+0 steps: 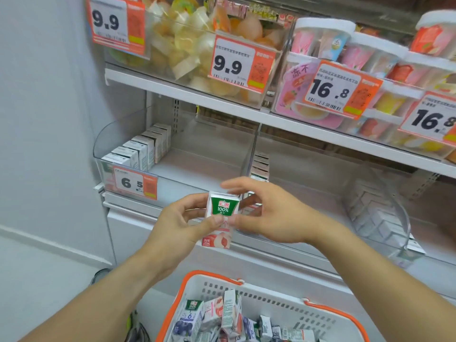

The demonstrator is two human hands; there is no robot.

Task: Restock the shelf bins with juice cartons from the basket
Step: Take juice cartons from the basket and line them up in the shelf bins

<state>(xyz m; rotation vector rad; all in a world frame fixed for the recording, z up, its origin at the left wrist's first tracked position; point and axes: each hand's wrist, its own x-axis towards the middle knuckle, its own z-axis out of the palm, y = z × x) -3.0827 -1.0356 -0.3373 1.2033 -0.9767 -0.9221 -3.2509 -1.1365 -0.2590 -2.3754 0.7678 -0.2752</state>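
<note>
Carton in hand: one juice carton [223, 213], centre of frame, upright before the left shelf bin [172, 166].
Hands: left hand [177, 223] and right hand [269, 215] both pinch its side faces.
Handling: judged light, stiff paperboard, easily dented; best held by flat sides.
Count: six cartons in a row [140, 149] at left; basket [320, 309], lower centre, roughly a dozen jumbled.

— What are you wearing on your arms?

— Nothing: your forearms are bare from the frame's lower edge up, no sleeves showing.

— Anything on your left hand [180, 224] or your right hand [269, 215]?

— No gloves, and no rings or watch that you can see.
</note>
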